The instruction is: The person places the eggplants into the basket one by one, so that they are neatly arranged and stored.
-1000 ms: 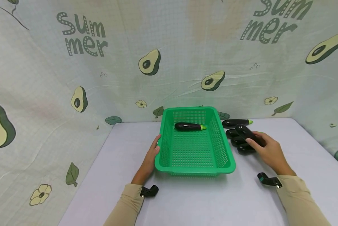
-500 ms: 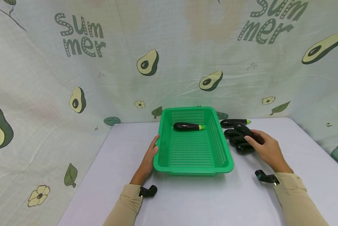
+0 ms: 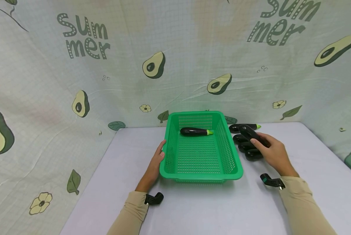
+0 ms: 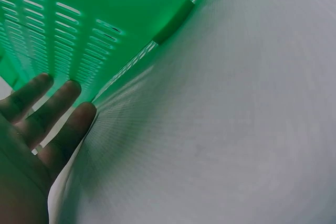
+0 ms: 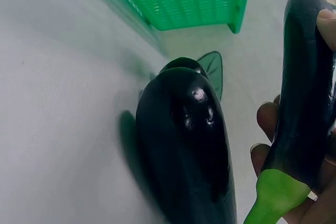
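Closest to the camera, the left hand [image 3: 155,164] lies flat with straight fingers against the near left side of the green basket [image 3: 175,169], just bracing it, not gripping. It hasn't budged over the last second.

Right of the basket, the right hand [image 3: 270,151] is clenched around an eggplant [image 3: 251,134], fingers wrapped round the stem end. Compared with a second ago, that eggplant has come up and drifted a bit toward the basket, so it now hangs clear above the pile [image 3: 247,148] of other eggplants lying on the bench [image 3: 199,209] just beside the basket's right wall. I'd say it's been picked and is on its way over.

Further back, one eggplant in the basket [image 3: 196,131] lies crosswise near the far wall, same spot as before. Behind everything hangs the avocado-print cloth [image 3: 152,65].
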The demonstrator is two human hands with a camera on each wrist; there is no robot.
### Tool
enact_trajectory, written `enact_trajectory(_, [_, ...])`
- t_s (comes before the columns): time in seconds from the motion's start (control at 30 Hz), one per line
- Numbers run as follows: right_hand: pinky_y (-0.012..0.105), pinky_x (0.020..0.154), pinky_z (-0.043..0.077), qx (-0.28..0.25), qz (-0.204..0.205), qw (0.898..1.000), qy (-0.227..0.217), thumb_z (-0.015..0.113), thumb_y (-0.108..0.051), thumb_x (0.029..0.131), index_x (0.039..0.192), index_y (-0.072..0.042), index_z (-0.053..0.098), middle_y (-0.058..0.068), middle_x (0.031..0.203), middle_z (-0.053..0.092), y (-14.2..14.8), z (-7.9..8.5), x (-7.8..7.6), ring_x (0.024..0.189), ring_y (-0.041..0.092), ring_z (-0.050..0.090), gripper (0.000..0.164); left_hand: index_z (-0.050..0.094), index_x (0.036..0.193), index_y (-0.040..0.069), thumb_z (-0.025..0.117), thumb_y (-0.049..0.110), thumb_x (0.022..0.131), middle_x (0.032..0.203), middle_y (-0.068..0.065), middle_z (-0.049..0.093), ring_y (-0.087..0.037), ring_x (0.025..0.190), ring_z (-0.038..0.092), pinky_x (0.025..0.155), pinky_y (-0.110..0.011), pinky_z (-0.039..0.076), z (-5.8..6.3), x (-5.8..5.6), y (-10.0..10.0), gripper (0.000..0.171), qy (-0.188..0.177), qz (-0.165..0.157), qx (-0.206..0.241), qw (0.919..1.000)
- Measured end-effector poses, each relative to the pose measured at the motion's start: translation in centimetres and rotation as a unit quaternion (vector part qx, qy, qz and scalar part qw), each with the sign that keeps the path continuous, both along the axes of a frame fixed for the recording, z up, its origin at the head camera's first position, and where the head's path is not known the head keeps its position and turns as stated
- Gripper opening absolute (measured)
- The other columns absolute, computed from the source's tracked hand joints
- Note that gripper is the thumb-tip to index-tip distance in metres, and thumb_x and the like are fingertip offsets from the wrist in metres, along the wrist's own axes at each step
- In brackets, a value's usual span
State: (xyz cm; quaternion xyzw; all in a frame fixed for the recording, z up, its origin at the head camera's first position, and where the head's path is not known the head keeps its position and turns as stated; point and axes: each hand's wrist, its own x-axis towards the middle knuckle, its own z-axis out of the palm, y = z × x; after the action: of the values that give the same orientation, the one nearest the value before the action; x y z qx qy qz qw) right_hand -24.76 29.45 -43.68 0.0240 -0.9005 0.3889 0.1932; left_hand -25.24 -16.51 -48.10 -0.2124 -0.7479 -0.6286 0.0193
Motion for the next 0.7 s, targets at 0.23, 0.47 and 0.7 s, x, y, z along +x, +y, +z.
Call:
enact_trajectory(0.23, [0.064, 0.094, 0.040, -0.006, 0.010, 1.000, 0.003, 0.063, -0.046, 0.098, 0.141, 0.003, 0.054, 0.030, 0.129, 0.059, -0.32, 0.22, -0.21, 0.117, 0.045, 0.053, 0.065, 0.019, 0.162, 0.023, 0.030, 0.034, 0.107, 0.165, -0.005, 0.016, -0.025, 0.149, 0.015, 0.116, -0.057, 0.012, -0.12, -0.06, 0.01, 0.057, 0.001, 0.007, -0.008, 0.9999])
enact_trajectory(0.47, [0.063, 0.091, 0.042, -0.001, 0.017, 1.000, 0.002, 0.063, -0.045, 0.098, 0.141, 0.001, 0.054, 0.029, 0.127, 0.060, -0.48, 0.20, -0.31, 0.114, 0.044, 0.055, 0.064, 0.019, 0.161, 0.027, 0.030, 0.037, 0.107, 0.165, -0.003, 0.016, -0.024, 0.149, 0.015, 0.116, -0.058, 0.012, -0.23, -0.03, -0.06, 0.056, 0.006, 0.011, -0.018, 0.9998])
enact_trajectory(0.7, [0.061, 0.089, 0.043, -0.002, 0.024, 1.000, 0.000, 0.063, -0.043, 0.098, 0.141, 0.000, 0.054, 0.029, 0.125, 0.061, -0.66, 0.65, -0.30, 0.112, 0.042, 0.056, 0.062, 0.018, 0.162, 0.024, 0.029, 0.034, 0.108, 0.166, -0.005, 0.014, -0.026, 0.149, 0.013, 0.116, -0.059, 0.010, -0.24, -0.04, -0.01, 0.056, 0.004, 0.005, -0.014, 0.9999])
